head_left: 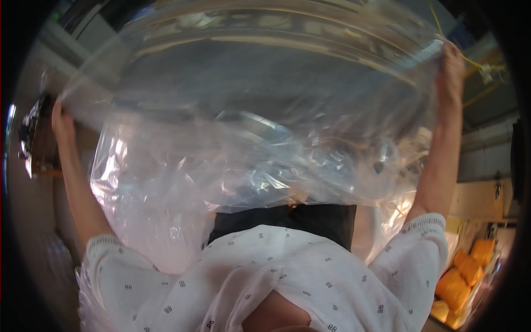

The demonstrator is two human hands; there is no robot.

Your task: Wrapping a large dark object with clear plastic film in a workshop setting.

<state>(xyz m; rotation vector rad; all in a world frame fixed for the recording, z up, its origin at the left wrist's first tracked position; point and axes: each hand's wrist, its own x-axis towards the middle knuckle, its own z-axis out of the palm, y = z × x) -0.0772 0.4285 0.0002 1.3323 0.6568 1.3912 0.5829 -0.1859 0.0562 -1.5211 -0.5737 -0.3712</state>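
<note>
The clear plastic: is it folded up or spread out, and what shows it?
Spread out: the clear plastic stretches between the left hand and the right hand, which are wide apart.

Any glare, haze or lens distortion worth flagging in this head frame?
Head view: sharp glints scatter across the lower part of the clear plastic sheet, while its upper part looks hazy; also head view: black fisheye corners, with bowed lines showing near the top.

Small dark paired letters dot the white shirt [260,255] (repeated across its front and both sleeves); no other writing can be read.
</note>
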